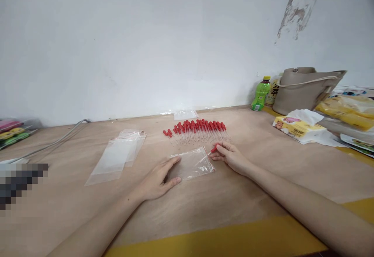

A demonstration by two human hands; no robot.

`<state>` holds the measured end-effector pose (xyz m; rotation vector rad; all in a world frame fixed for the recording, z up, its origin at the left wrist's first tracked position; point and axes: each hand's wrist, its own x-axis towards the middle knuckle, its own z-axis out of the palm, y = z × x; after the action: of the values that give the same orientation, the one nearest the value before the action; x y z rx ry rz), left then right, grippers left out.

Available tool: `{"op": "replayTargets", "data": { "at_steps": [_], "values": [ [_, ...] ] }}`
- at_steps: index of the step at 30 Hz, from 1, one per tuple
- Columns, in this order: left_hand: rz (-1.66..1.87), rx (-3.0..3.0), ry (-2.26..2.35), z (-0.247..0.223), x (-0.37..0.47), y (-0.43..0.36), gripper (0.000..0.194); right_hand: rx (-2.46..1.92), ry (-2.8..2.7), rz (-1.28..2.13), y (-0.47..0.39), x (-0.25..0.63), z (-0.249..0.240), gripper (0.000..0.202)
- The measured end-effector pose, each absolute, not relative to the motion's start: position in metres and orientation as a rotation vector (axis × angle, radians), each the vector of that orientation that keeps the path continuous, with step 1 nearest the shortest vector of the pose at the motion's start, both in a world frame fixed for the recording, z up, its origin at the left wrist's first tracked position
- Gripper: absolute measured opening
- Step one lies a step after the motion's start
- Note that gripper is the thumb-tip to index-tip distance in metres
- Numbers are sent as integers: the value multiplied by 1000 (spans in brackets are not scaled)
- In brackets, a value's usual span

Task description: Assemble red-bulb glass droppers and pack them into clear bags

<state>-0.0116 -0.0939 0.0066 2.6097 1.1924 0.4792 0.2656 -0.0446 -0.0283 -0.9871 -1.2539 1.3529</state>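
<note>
My right hand (229,157) pinches a dropper by its red bulb (215,148). The dropper's clear thin stem points left, across the red-lined mouth of a clear zip bag (191,165); I cannot tell whether the tip is inside or on top. My left hand (162,179) rests at the bag's left end, thumb and fingers spread apart along it. Just beyond the bag lies a row of many similar droppers (195,126), red bulbs towards the wall and clear stems towards me.
More flat zip bags (112,157) lie to the left, near a grey cable (64,138). Another clear bag (185,115) is by the wall. On the right stand a green bottle (260,95), a beige bag (304,91) and a yellow tissue pack (299,126).
</note>
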Motion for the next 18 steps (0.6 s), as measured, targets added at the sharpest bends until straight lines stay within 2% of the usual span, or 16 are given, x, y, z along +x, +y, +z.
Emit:
{"op": "replayTargets", "data": {
  "at_steps": [6, 12, 18],
  "values": [
    [507, 2589, 1190, 7, -10, -94, 51, -1032, -1876, 1389, -44, 292, -18, 35],
    [503, 2600, 1167, 7, -11, -91, 51, -972, -2183, 955, -48, 281, -17, 30],
    [536, 2598, 1146, 4, -11, -89, 50, -973, -1976, 1244, -48, 264, -22, 28]
  ]
}}
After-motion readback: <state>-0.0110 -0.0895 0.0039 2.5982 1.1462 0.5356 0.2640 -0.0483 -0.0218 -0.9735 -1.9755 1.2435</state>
